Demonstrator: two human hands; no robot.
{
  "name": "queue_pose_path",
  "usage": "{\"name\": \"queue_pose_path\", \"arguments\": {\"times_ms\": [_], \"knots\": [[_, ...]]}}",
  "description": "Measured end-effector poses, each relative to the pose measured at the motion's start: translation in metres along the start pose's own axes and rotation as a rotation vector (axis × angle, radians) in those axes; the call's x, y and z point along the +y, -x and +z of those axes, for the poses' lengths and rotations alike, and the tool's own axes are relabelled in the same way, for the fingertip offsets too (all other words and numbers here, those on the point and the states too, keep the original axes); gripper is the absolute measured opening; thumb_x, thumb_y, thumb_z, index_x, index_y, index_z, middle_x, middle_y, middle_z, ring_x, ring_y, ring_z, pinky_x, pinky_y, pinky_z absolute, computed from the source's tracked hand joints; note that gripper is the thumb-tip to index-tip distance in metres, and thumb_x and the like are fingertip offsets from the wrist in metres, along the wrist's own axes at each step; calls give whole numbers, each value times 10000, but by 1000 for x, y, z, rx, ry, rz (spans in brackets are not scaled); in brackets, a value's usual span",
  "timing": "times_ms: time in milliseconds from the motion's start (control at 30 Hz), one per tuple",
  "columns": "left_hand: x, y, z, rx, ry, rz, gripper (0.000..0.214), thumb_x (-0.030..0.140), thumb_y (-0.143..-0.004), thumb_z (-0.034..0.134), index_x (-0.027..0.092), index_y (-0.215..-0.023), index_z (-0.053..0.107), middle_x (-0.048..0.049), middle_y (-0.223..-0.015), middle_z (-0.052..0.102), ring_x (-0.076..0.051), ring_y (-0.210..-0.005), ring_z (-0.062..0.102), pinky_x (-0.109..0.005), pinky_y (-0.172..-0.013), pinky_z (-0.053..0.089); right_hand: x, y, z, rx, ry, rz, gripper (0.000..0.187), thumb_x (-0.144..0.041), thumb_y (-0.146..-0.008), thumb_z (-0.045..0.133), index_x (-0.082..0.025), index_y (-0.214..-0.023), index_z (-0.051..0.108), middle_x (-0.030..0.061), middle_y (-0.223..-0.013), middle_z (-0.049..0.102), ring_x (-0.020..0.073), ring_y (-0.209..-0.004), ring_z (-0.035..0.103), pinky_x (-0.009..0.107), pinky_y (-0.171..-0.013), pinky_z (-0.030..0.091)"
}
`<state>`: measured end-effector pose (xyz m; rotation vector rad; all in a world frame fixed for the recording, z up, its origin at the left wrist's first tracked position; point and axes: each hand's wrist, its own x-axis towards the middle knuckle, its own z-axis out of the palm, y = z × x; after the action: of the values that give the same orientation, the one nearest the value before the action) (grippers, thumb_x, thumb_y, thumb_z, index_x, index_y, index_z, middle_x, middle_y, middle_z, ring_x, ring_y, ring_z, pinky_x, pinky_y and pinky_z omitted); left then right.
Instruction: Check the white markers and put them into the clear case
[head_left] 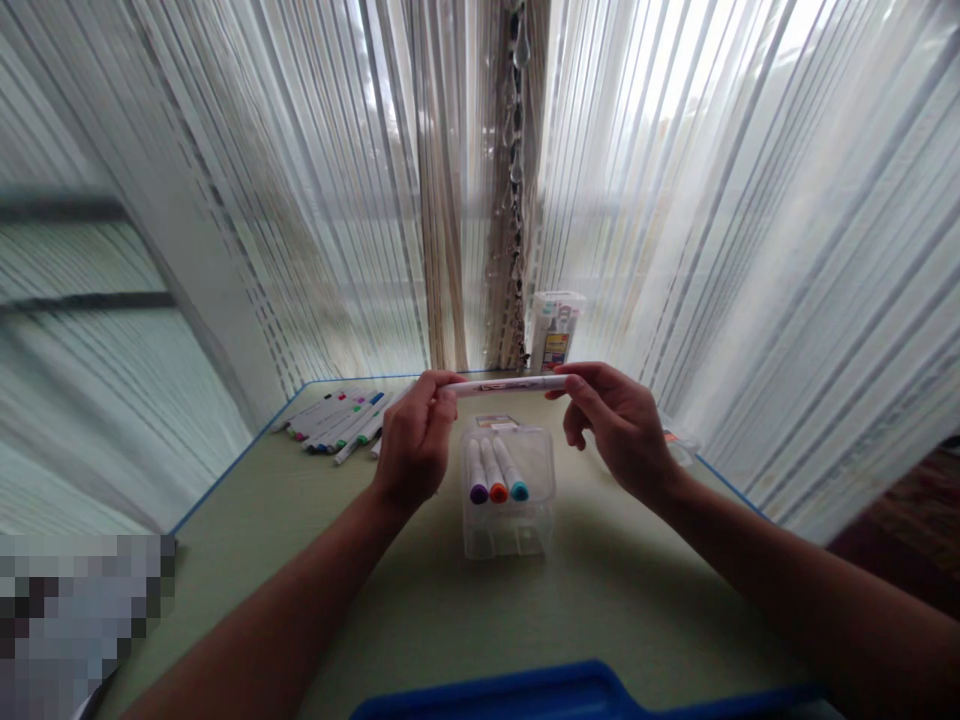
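My left hand and my right hand hold a white marker level between them, each pinching one end with its fingertips. Right below the marker stands a clear plastic box on the green table. Three markers lean inside it, with purple, orange and teal caps towards me.
A row of several loose markers lies at the table's far left. A clear container stands at the back by the striped curtains. A clear lid lies behind my right wrist. A blue tray edge runs along the near side.
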<state>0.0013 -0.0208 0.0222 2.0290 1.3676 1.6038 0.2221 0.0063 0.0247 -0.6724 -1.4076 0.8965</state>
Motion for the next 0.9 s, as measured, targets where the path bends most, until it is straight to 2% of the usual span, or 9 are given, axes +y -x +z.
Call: {"name": "queue_pose_path", "arguments": {"times_ms": [133,300,567,733,900], "knots": [[0,0,0,8,-10,13,255,347,-966,446,167,-1015,620,32,-601,499,-113,-516,449,-225,-486,336,-1,1,1,1,41,-18,261,-398,-862,694,-159,-960,659,26,-789,694,61,-383,514,214,-327,389],[1,-1,-1,6,14,10,229,347,-949,479,166,-995,612,49,-572,466,-102,-482,418,-222,-472,314,-1,0,1,-10,47,-13,257,-390,-860,701,-156,-959,656,25,-786,690,65,-389,525,212,-327,396],[0,-1,1,21,1,10,204,357,-895,568,172,-958,628,10,-659,595,-112,-516,512,-226,-502,380,-1,1,1,-20,65,-24,259,-389,-853,710,-158,-956,655,23,-786,687,64,-394,524,213,-330,404],[-1,-1,2,38,-12,20,193,360,-868,592,182,-921,644,5,-645,597,-132,-552,535,-233,-520,406,-1,2,1,-21,76,-25,269,-399,-844,721,-161,-948,652,26,-785,686,65,-397,525,216,-332,411],[-1,-1,1,27,-36,16,201,364,-888,573,178,-896,646,19,-612,550,-120,-537,485,-229,-510,374,-1,2,1,-38,87,-23,281,-420,-825,737,-173,-934,657,20,-801,670,65,-407,527,222,-336,421]]}}
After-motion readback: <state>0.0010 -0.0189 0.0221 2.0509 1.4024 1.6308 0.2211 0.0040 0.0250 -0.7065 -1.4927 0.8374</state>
